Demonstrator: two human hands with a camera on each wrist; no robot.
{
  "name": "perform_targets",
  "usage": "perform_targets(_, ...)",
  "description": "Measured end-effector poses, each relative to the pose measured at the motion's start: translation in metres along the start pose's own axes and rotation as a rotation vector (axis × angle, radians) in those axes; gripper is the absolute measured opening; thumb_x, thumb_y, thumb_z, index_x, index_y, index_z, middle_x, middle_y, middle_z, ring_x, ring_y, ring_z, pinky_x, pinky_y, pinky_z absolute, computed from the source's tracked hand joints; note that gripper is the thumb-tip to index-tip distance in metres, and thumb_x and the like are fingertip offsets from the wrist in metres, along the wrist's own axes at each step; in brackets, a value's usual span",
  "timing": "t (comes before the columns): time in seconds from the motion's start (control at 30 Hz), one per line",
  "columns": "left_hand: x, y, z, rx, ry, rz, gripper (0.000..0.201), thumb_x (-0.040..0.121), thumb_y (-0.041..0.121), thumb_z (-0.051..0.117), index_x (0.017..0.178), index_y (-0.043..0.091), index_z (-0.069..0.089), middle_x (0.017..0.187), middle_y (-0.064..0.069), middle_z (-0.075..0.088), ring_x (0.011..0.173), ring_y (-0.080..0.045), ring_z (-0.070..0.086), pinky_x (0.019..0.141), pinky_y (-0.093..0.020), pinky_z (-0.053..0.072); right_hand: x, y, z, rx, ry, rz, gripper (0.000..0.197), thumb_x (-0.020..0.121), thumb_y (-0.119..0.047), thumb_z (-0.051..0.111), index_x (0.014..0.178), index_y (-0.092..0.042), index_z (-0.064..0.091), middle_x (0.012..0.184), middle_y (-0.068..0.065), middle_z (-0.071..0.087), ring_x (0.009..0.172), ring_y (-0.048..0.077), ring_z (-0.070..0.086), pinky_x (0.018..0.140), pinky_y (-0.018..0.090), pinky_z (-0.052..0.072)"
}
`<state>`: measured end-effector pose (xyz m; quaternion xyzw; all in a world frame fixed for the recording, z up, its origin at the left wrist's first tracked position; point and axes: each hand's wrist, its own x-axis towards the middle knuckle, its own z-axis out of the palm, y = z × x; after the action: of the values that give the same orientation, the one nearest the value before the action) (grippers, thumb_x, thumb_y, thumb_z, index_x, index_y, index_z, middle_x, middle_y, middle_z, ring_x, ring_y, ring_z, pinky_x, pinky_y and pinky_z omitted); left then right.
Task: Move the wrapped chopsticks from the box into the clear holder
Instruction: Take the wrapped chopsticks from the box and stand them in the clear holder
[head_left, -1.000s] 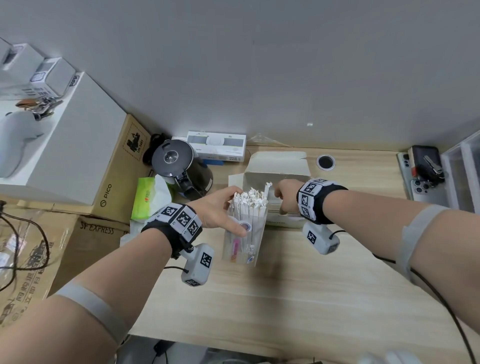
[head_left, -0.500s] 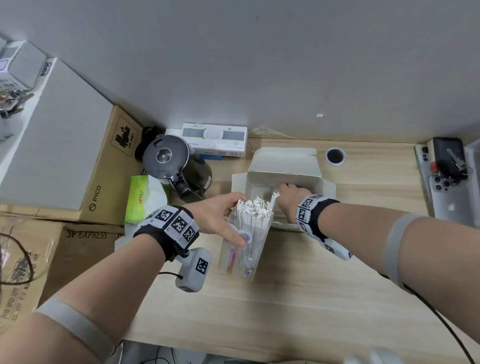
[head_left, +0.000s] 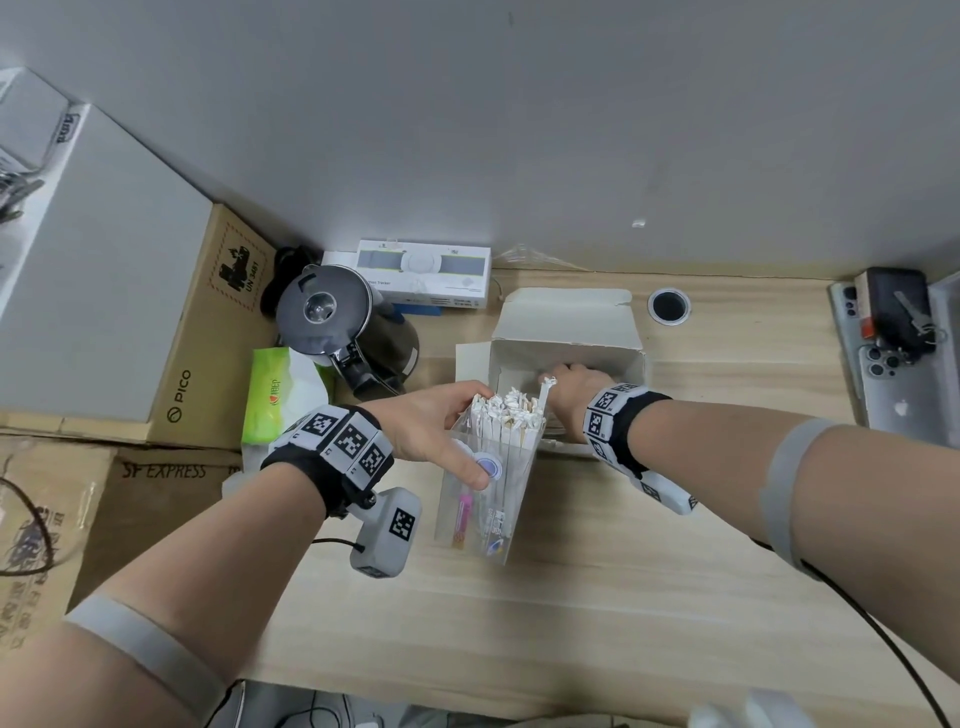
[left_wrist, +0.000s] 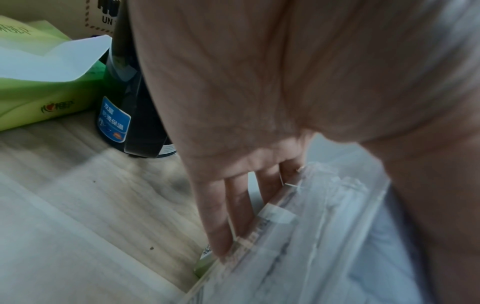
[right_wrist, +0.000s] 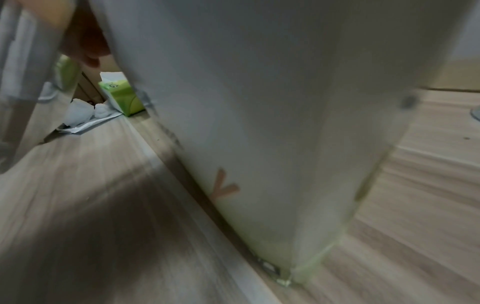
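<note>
In the head view my left hand (head_left: 448, 431) grips the clear holder (head_left: 480, 512), thumb on its front face and fingers behind. The holder stands on the desk, packed with white wrapped chopsticks (head_left: 511, 415) whose tops stick out. Just behind it sits the open white box (head_left: 569, 318). My right hand (head_left: 571, 382) reaches down into the box and its fingers are hidden inside. The left wrist view shows my left hand's fingers (left_wrist: 233, 209) lying along the clear holder's (left_wrist: 319, 230) side. The right wrist view shows only the box's outer wall (right_wrist: 259, 107).
A black kettle (head_left: 337, 325) and a green tissue pack (head_left: 280, 400) stand left of the holder. Cardboard boxes (head_left: 208, 338) line the left side. A flat white box (head_left: 426, 275) lies against the wall. Phones and keys (head_left: 898, 353) lie at the far right.
My right hand has gone from the box's front edge down into the box. My left hand still grips the holder in the same place.
</note>
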<state>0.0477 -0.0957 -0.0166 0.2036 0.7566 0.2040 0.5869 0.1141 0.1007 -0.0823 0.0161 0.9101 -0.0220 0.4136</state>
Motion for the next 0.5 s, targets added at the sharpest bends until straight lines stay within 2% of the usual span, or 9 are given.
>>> perform_targets(0.07,-0.002,0.001,0.001,-0.006,0.006,-0.004,0.100,0.071,0.019,0.090,0.150,0.023,0.029,0.147,0.007,0.040,0.138,-0.009,0.032,0.106,-0.019,0.028,-0.001,-0.002,-0.003,-0.038,-0.013,0.004,0.069,0.079,-0.002,0.075,0.140,-0.004,0.043,0.139,0.016,0.046,0.130,0.035,0.046,0.101,0.042,0.049)
perform_targets(0.13,-0.003,0.002,0.002,-0.011,0.017,-0.003,0.103,0.070,0.020,0.091,0.152,0.022,0.028,0.149,0.006,0.040,0.139,-0.010,0.032,0.108,-0.021,0.029,-0.004,-0.002,-0.006,-0.062,-0.013,-0.009,0.056,0.083,-0.001,0.071,0.135,-0.003,0.051,0.132,0.016,0.052,0.124,0.034,0.053,0.096,0.038,0.051)
perform_targets(0.2,-0.005,0.003,0.003,-0.014,0.022,-0.009,0.104,0.068,0.023,0.092,0.151,0.022,0.029,0.147,0.007,0.041,0.139,-0.011,0.034,0.110,-0.023,0.030,-0.009,-0.002,-0.013,-0.085,-0.038,-0.034,0.037,0.085,-0.001,0.067,0.121,-0.005,0.061,0.108,0.011,0.060,0.103,0.030,0.061,0.086,0.034,0.053)
perform_targets(0.27,-0.005,0.002,0.004,-0.020,0.017,-0.007,0.110,0.060,0.033,0.095,0.150,0.024,0.032,0.151,0.003,0.043,0.142,-0.016,0.037,0.117,-0.032,0.031,-0.012,-0.002,-0.018,-0.104,-0.040,-0.031,0.010,0.087,-0.001,0.065,0.096,-0.007,0.064,0.076,0.003,0.053,0.085,0.027,0.057,0.079,0.032,0.053)
perform_targets(0.33,-0.006,0.001,0.004,-0.020,0.014,-0.011,0.110,0.061,0.032,0.095,0.151,0.024,0.031,0.153,0.000,0.042,0.144,-0.018,0.035,0.119,-0.035,0.030,-0.013,-0.004,-0.020,-0.097,-0.017,-0.024,0.024,0.088,-0.001,0.064,0.070,-0.008,0.050,0.066,0.001,0.043,0.082,0.027,0.054,0.077,0.032,0.053)
perform_targets(0.37,-0.006,0.001,0.004,-0.022,0.012,-0.013,0.108,0.064,0.028,0.094,0.151,0.024,0.030,0.153,0.001,0.041,0.144,-0.018,0.034,0.118,-0.032,0.030,-0.014,-0.005,-0.019,-0.106,-0.010,-0.018,0.031,0.088,0.000,0.063,0.065,-0.009,0.044,0.066,0.001,0.042,0.082,0.027,0.054,0.077,0.032,0.053)
perform_targets(0.43,-0.006,0.002,0.004,-0.023,0.015,-0.001,0.102,0.069,0.021,0.091,0.150,0.023,0.030,0.147,0.004,0.043,0.140,-0.014,0.037,0.110,-0.025,0.032,-0.015,-0.005,-0.020,-0.123,-0.023,-0.009,0.024,0.088,-0.001,0.063,0.070,-0.009,0.050,0.069,0.002,0.047,0.083,0.027,0.056,0.080,0.033,0.055)
perform_targets(0.47,-0.006,0.002,0.004,-0.020,0.015,0.003,0.100,0.070,0.019,0.091,0.149,0.023,0.030,0.145,0.006,0.044,0.138,-0.012,0.037,0.107,-0.023,0.032,-0.017,-0.006,-0.021,-0.146,-0.032,-0.007,0.012,0.088,-0.002,0.064,0.081,-0.009,0.056,0.078,0.004,0.054,0.087,0.027,0.058,0.084,0.034,0.056)
perform_targets(0.5,-0.006,0.002,0.004,-0.021,0.014,0.008,0.100,0.070,0.020,0.091,0.149,0.024,0.030,0.145,0.007,0.043,0.138,-0.012,0.037,0.108,-0.023,0.032,-0.016,-0.006,-0.019,-0.143,-0.015,-0.003,0.013,0.087,-0.004,0.065,0.098,-0.011,0.061,0.094,0.006,0.059,0.096,0.027,0.059,0.088,0.036,0.055)
